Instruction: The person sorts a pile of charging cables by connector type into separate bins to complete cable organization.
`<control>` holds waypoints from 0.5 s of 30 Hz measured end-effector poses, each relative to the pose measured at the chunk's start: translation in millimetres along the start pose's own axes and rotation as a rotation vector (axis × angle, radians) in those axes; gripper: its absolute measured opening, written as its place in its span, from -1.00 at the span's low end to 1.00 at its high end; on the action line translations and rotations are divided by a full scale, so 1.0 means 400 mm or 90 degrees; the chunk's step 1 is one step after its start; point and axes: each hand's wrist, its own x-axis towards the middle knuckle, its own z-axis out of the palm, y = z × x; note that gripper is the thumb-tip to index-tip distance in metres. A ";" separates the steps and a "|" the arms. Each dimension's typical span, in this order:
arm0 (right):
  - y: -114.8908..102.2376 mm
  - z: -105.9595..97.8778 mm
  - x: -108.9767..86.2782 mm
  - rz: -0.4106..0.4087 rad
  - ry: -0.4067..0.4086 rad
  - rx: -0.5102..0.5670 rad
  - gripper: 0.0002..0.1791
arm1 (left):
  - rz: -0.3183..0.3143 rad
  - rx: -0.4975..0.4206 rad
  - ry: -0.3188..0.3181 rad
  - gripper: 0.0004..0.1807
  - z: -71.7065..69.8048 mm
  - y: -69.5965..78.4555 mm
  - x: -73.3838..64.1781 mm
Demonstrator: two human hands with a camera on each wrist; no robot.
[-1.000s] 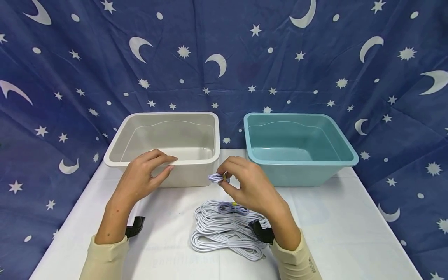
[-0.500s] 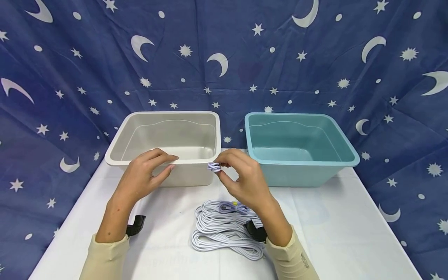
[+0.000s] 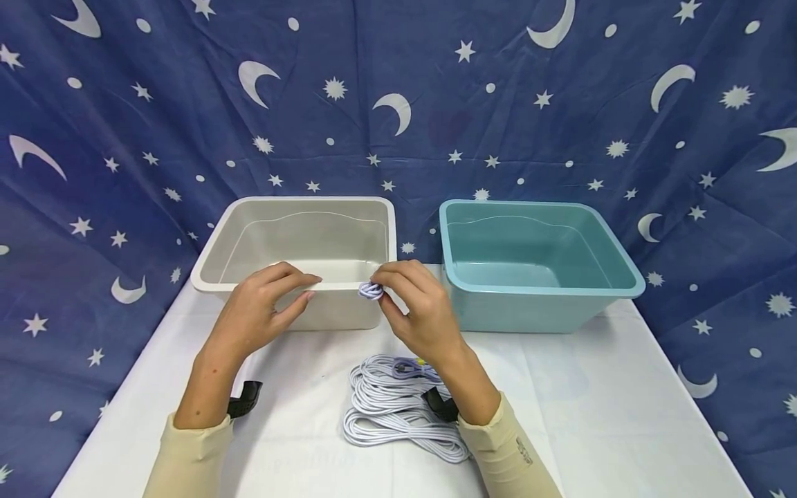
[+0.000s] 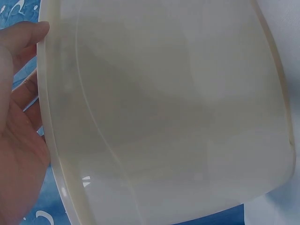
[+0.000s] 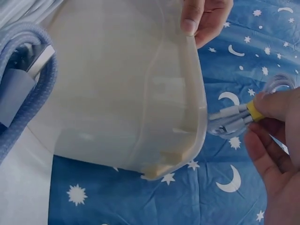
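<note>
My right hand (image 3: 418,304) pinches a small coiled charging cable (image 3: 371,290) at the front right corner of the pale grey bin (image 3: 349,308). In the right wrist view, a yellow tie (image 5: 254,111) wraps the coil, and light plug ends stick out toward the bin's rim. My left hand (image 3: 257,304) holds the bin's front rim, thumb outside and fingers on the inner side. Below my right hand lies a pile of long white cables (image 3: 398,404), partly hidden by the wrist. On that pile rests another lilac cable coil (image 3: 407,366) with a yellow tie.
A teal bin (image 3: 542,311) stands to the right of the grey one, a gap between them. Both sit at the back of the white-covered table (image 3: 579,415). Behind them hangs a dark blue cloth (image 3: 436,69) with moons and stars.
My right hand has moved up and left with the cable coil, from above the white pile to the grey bin's front right corner. The left hand has stayed on the rim.
</note>
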 end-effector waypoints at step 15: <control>0.024 0.036 -0.007 0.038 -0.010 -0.027 -0.79 | -0.004 0.004 -0.010 -0.76 0.000 -0.001 0.000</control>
